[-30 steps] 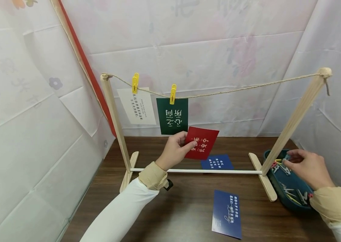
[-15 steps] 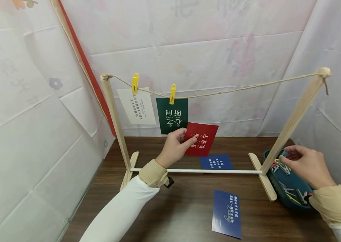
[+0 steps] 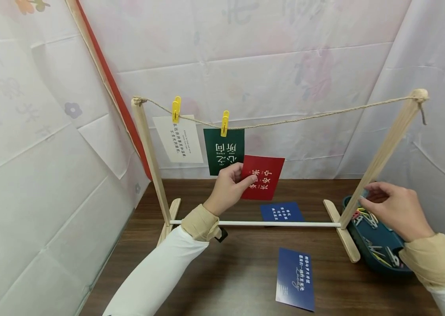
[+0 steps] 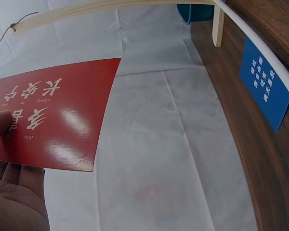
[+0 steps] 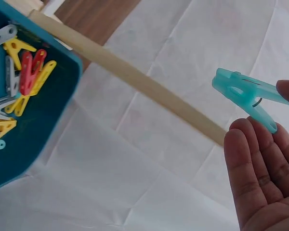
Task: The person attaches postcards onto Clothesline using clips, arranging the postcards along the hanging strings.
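Observation:
Between thumb and fingers, my left hand (image 3: pixel 226 188) pinches a red card (image 3: pixel 267 175) with white characters, held up in front of the lower part of a hanging green card (image 3: pixel 214 151). My right hand (image 3: pixel 398 210) is by the right post, above the teal basket (image 3: pixel 368 250). It pinches a turquoise clothespin (image 5: pixel 243 91) by its handle ends, thumb on one and fingertips on the other. Yellow clothespins (image 3: pixel 224 124) fix the green card and a white card (image 3: pixel 181 142) to a twine line (image 3: pixel 305 117).
The twine runs between two wooden posts (image 3: pixel 384 153), joined low down by a white rod (image 3: pixel 278 224). On the table lie a blue card (image 3: pixel 283 212) behind the rod and a larger blue card (image 3: pixel 295 278) in front. Several clothespins, including a red clothespin (image 5: pixel 28 72), lie in the basket.
My left hand has lifted the red card slightly. My right hand has risen a little and shifted left from over the basket toward the post, with the turquoise clothespin.

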Action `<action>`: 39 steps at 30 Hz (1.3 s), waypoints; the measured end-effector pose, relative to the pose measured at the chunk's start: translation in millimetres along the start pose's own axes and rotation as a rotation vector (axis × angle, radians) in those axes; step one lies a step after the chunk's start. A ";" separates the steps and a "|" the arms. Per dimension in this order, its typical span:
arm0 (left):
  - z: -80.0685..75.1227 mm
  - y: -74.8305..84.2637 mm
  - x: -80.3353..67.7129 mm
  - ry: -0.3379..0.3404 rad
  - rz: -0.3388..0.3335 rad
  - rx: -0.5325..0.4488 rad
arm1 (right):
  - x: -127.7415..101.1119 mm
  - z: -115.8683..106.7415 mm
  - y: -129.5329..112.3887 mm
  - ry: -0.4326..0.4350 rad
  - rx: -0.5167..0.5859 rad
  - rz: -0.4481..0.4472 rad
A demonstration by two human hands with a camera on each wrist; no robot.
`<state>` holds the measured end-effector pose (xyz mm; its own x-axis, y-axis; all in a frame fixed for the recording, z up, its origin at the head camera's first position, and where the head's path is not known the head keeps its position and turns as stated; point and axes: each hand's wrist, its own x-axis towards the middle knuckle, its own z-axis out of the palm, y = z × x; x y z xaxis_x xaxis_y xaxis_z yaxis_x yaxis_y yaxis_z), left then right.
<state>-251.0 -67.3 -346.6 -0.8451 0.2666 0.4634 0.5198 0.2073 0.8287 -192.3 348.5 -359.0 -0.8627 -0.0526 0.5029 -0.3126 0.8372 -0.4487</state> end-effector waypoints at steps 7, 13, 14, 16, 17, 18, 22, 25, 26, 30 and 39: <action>-0.4 2.7 2.8 0.009 -0.006 0.003 | 6.7 -3.2 -13.4 -0.004 0.007 -0.024; -0.6 6.1 5.2 0.017 -0.002 0.010 | 11.4 -6.1 -23.5 -0.002 0.020 -0.037; -0.5 6.2 5.8 0.018 -0.001 0.010 | 12.2 -6.6 -25.1 0.000 0.024 -0.041; -0.3 6.7 6.7 0.018 0.000 0.009 | 14.1 -7.5 -28.6 0.005 0.030 -0.053; -0.2 6.9 7.1 0.019 0.001 0.009 | 15.1 -8.1 -30.4 0.006 0.032 -0.059; -0.1 7.2 7.6 0.019 0.002 0.009 | 16.2 -8.5 -32.2 0.010 0.033 -0.067; 0.5 8.5 9.4 0.020 0.005 0.008 | 20.8 -9.6 -39.4 0.015 0.034 -0.097; 0.8 9.5 10.4 0.018 0.004 0.004 | 24.6 -9.6 -44.6 0.016 0.035 -0.114; 0.8 9.6 10.7 0.017 0.004 0.002 | 25.9 -9.5 -46.4 0.016 0.036 -0.121; 0.9 9.2 12.6 0.019 0.007 -0.009 | 31.2 -8.7 -54.2 0.010 0.043 -0.132; 0.6 11.7 14.8 0.021 -0.006 -0.023 | 40.1 -8.4 -66.2 0.030 0.038 -0.191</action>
<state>-257.4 -60.4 -330.2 -0.8510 0.2453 0.4643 0.5115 0.1872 0.8386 -202.9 295.5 -303.0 -0.7741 -0.1919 0.6032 -0.4850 0.7923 -0.3703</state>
